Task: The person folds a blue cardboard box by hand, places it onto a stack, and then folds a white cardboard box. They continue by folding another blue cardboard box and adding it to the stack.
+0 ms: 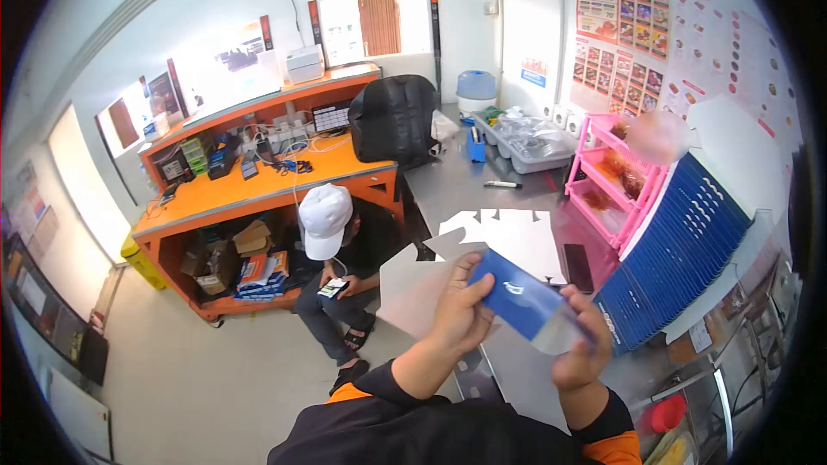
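The blue carton (521, 300) looks like smooth printed card with a soft sheen, the blue cartons (685, 250) stacked to the right share that coated-card look, and the white blanks (510, 237) are matt, plain paperboard. Under them the table (455, 198) looks like smooth, dull grey metal, bearing a smartphone (578, 268) with a dark, glassy face. The 3-tier rack (594, 222) is smooth pink plastic, the bags (530, 132) are crinkled, shiny clear film, and the cap (327, 220) is matt white cloth.
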A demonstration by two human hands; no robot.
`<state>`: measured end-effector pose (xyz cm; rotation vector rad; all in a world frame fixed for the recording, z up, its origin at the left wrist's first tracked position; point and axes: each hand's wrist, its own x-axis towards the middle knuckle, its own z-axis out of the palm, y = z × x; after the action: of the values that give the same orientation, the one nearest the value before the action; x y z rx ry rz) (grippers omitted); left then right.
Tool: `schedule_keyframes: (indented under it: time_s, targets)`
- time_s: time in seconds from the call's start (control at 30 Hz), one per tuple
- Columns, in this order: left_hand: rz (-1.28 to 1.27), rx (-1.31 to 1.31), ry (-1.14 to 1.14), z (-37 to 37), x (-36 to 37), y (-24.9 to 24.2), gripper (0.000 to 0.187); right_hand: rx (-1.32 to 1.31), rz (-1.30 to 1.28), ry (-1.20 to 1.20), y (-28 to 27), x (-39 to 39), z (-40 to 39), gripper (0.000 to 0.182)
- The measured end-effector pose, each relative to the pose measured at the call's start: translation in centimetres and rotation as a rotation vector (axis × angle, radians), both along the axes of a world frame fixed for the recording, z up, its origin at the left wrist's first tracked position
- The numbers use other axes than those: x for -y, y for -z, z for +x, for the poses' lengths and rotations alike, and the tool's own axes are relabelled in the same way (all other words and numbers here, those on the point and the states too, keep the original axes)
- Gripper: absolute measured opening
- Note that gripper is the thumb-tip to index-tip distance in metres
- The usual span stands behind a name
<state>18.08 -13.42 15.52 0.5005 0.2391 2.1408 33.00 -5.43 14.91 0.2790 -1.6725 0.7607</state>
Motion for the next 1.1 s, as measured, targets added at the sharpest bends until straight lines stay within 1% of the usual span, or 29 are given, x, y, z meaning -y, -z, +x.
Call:
schedule_keyframes:
  time_s: [0.03, 0.07, 0.13, 0.17, 0.2, 0.23, 0.27, 0.3, 0.33, 0.37, 0.4, 0.43, 0.47, 0.5, 0.53, 0.57, 0.63, 0.67, 0.77, 0.8, 0.83, 0.87, 0.9, 0.93, 0.97, 1.0, 1.07, 1.1]
  targets:
    - [0.016, 0.006, 0.024, 0.1, -0.2, 0.3, 0.033, -0.096, -0.217, -0.089, 0.5, 0.0, -0.2, 0.037]
    - [0.051, -0.008, 0.041, 0.2, -0.5, 0.8, 0.037, -0.043, -0.124, 0.057, 0.6, 0.1, -0.3, 0.037]
    - [0.037, -0.072, -0.039, 1.9, -0.6, 1.1, 0.039, 0.062, 0.065, 0.353, 0.1, 0.1, -0.6, 0.038]
    - [0.033, -0.104, -0.079, 2.5, -0.6, 1.4, 0.04, 0.148, 0.131, 0.429, -0.2, 0.2, -1.0, 0.038]
    - [0.006, -0.168, 0.065, 2.2, -0.5, 2.3, 0.039, 0.238, 0.194, 0.504, -0.5, 0.7, -1.4, 0.039]
    - [0.024, -0.161, 0.111, 1.7, -0.6, 2.9, 0.037, 0.328, 0.256, 0.577, -0.4, 0.9, -1.7, 0.039]
    - [0.045, -0.153, 0.157, 1.3, -0.8, 3.4, 0.035, 0.336, 0.167, 0.488, 0.1, 0.7, -1.6, 0.039]
    - [0.07, -0.147, 0.201, 1.0, -0.9, 3.5, 0.032, 0.339, 0.242, 0.382, 0.3, 0.3, -1.2, 0.039]
    - [0.068, -0.114, 0.194, 1.3, -0.5, 2.7, 0.032, 0.337, 0.316, 0.278, 0.3, -0.2, -0.7, 0.04]
    - [0.04, -0.116, 0.199, 1.1, -0.6, 2.8, 0.032, 0.336, 0.388, 0.172, 0.5, -0.4, -0.5, 0.041]
    - [0.01, -0.114, 0.203, 1.1, -0.7, 3.2, 0.033, 0.345, 0.36, 0.152, 1.0, -0.3, -0.6, 0.044]
    - [-0.023, -0.108, 0.207, 1.2, -0.5, 3.6, 0.034, 0.342, 0.294, 0.258, 1.4, -0.3, -0.9, 0.045]
    - [0.021, -0.119, 0.198, 1.9, -0.7, 4.1, 0.038, 0.338, 0.23, 0.364, 1.8, -0.4, -1.5, 0.047]
    - [-0.061, -0.213, 0.175, 2.5, -0.4, 4.1, 0.043, 0.332, 0.17, 0.471, 2.1, -0.5, -2.0, 0.048]
    - [-0.063, -0.196, 0.142, 2.6, -0.7, 4.2, 0.038, 0.36, 0.135, 0.462, 2.0, -0.7, -2.4, 0.052]
    - [-0.063, -0.176, 0.108, 2.7, -1.0, 4.3, 0.033, 0.396, 0.152, 0.447, 1.5, -0.6, -2.5, 0.053]
    - [-0.125, -0.361, 0.058, 2.6, -0.4, 2.8, 0.034, 0.475, 0.196, 0.412, -0.3, -0.1, -2.2, 0.055]
    - [-0.16, -0.445, 0.034, 2.2, 0.1, 2.2, 0.035, 0.504, 0.233, 0.367, -1.2, -0.1, -1.4, 0.052]
    - [-0.216, -0.774, 0.474, -1.8, 2.0, 1.5, 0.035, 0.198, -0.098, 0.059, -1.4, -1.3, 0.7, 0.048]
    - [-0.221, -0.741, 0.582, -1.6, 2.7, -0.4, 0.031, 0.394, 0.05, 0.03, -3.1, -1.6, 1.3, 0.044]
    - [-0.192, -0.822, 0.704, -1.5, 2.8, 0.0, 0.033, 0.581, 0.198, -0.003, -5.9, -1.8, 1.8, 0.041]
    - [-0.159, -0.913, 0.828, -1.3, 2.6, 0.4, 0.034, 0.757, 0.349, -0.035, -7.4, -1.8, 1.9, 0.038]
    - [-0.122, -1.009, 0.954, -1.1, 2.3, 0.6, 0.036, 0.821, 0.389, 0.02, -7.4, -1.7, 1.8, 0.036]
    - [-0.127, -0.914, 1.027, -0.4, 2.2, 0.7, 0.037, 0.885, 0.427, 0.079, -7.3, -1.4, 1.7, 0.034]
    - [-0.139, -0.782, 1.078, 0.3, 2.0, 1.8, 0.039, 0.951, 0.463, 0.141, -7.3, -1.1, 1.8, 0.032]
    - [-0.149, -0.649, 1.129, 0.8, 1.5, 3.4, 0.04, 1.049, 0.323, 0.123, -8.0, -0.7, 1.8, 0.025]
    - [-0.119, -0.372, 1.255, 1.2, 0.8, 4.6, 0.045, 0.967, 0.343, 0.198, -8.2, -0.8, 1.8, 0.023]
    - [-0.101, -0.326, 1.272, 1.5, 0.6, 4.6, 0.045, 0.926, 0.354, 0.236, -8.0, -0.7, 1.9, 0.022]
